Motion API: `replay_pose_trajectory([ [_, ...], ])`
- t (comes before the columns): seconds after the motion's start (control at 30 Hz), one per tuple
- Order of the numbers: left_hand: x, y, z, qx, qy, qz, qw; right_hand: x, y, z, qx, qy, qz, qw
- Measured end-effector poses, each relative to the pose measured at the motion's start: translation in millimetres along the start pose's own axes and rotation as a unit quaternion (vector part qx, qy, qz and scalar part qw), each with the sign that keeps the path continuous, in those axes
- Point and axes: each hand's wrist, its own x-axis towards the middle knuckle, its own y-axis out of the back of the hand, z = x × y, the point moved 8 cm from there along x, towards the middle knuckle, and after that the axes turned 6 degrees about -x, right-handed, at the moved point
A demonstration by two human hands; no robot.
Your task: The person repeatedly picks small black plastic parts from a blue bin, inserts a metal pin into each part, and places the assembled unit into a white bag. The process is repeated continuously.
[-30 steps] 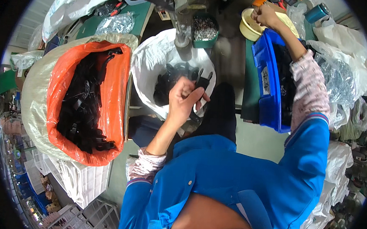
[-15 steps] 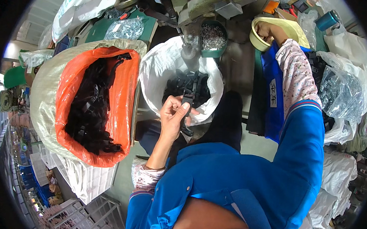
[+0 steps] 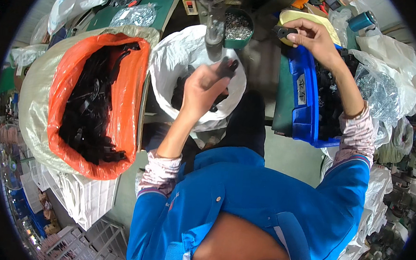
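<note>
My left hand (image 3: 202, 90) is closed around a black plastic part (image 3: 228, 68), its rounded end pointing up and away from me. That hand is over a white bag-lined container (image 3: 167, 61) with black parts (image 3: 180, 91) inside. At the upper right, my right hand (image 3: 316, 41) pinches a small dark piece (image 3: 284, 32) between thumb and fingers. It is in front of the yellow bowl (image 3: 304, 16) and partly covers it. Beyond my left hand stands a green tray (image 3: 238, 43) of small metal pieces, beside a metal machine post (image 3: 215, 28).
An orange-lined sack (image 3: 131, 101) full of black parts (image 3: 86, 110) stands at my left. On the right sits a blue bin (image 3: 304, 124) holding dark parts, with clear plastic bags (image 3: 377, 90) beyond. A teal cylinder (image 3: 361, 21) lies at the far right.
My right hand has come out of the yellow bowl with a small dark piece. My left hand has lifted the black part and turned it. The whole view has shifted slightly.
</note>
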Motion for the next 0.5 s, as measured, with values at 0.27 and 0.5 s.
replay_pose_trajectory([
  [0.27, -6, -1, 34, 0.137, -0.074, -0.006, 0.988, -13, -77, -58, 0.033, 0.041, -0.028, 0.998],
  [0.5, -15, 11, 52, 0.237, -0.156, 0.005, 0.959, -11, -97, -99, -0.126, 0.164, -0.02, 0.978],
])
